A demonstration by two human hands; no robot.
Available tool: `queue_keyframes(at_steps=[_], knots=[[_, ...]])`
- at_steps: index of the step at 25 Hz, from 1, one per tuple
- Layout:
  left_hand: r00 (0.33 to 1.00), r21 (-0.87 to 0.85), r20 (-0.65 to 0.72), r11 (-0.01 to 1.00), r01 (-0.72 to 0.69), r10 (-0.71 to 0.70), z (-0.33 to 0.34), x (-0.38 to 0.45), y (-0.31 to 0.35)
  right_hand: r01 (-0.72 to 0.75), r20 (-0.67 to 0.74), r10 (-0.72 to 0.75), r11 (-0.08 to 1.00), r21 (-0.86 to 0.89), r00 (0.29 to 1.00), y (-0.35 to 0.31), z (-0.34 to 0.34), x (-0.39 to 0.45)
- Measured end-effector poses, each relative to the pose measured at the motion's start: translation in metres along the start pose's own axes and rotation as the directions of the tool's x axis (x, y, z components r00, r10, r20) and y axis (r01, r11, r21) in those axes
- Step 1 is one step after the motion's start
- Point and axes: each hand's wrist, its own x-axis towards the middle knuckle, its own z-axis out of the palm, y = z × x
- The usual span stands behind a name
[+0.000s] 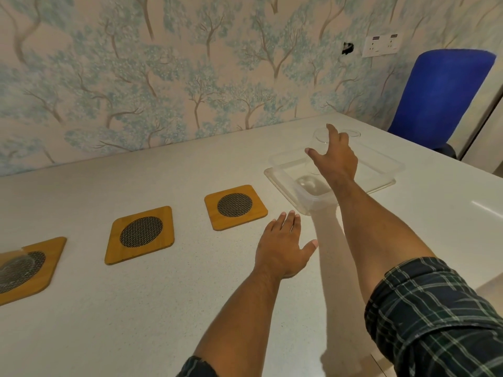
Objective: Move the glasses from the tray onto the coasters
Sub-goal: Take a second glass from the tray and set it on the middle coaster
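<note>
A clear plastic tray (280,183) lies on the white table at the right. Clear glasses stand in it: one at the far end (319,136), another's rim just behind my fingers (353,132), and one near the front (309,183). My right hand (336,161) reaches over the tray, thumb and fingers spread beside the far glass, not closed on it. My left hand (283,246) rests flat and open on the table in front of the tray. Three bamboo coasters with mesh centres lie in a row: right (235,206), middle (140,234), left (53,254). A glass (17,266) stands on the left one.
The table (163,308) runs along a wallpapered wall with a tree pattern. A blue chair (441,96) stands past the table's far right corner. A white socket plate (382,45) is on the wall above.
</note>
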Motion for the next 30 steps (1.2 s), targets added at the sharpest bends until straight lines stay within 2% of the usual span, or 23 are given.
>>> queue_keyframes(at_steps=[5, 10, 17, 20, 24, 30], knots=[[1.0, -0.062, 0.011, 0.998, -0.027, 0.028, -0.01, -0.014, -0.001, 0.078, -0.083, -0.074, 0.996, 0.042, 0.994, -0.028, -0.007, -0.017], [0.973, -0.184, -0.221, 0.983, 0.018, -0.06, -0.03, -0.048, -0.021, 0.212, -0.128, -0.197, 0.971, 0.112, 0.972, -0.065, 0.001, -0.04], [0.935, -0.088, -0.257, 0.97, 0.228, -0.243, -0.047, -0.118, -0.107, 0.306, 0.006, -0.321, 0.909, 0.284, 0.947, -0.146, 0.035, -0.095], [0.914, -0.056, -0.179, 0.932, 0.359, -0.363, -0.051, -0.153, -0.142, 0.331, 0.098, -0.388, 0.872, 0.36, 0.916, -0.184, 0.046, -0.122], [0.862, -0.019, -0.144, 0.872, 0.489, -0.487, -0.058, -0.199, -0.18, 0.341, 0.205, -0.468, 0.824, 0.453, 0.859, -0.234, 0.063, -0.157], [0.86, 0.057, -0.071, 0.859, 0.509, -0.505, -0.068, -0.239, -0.189, 0.255, 0.311, -0.494, 0.78, 0.572, 0.812, -0.29, 0.083, -0.194]])
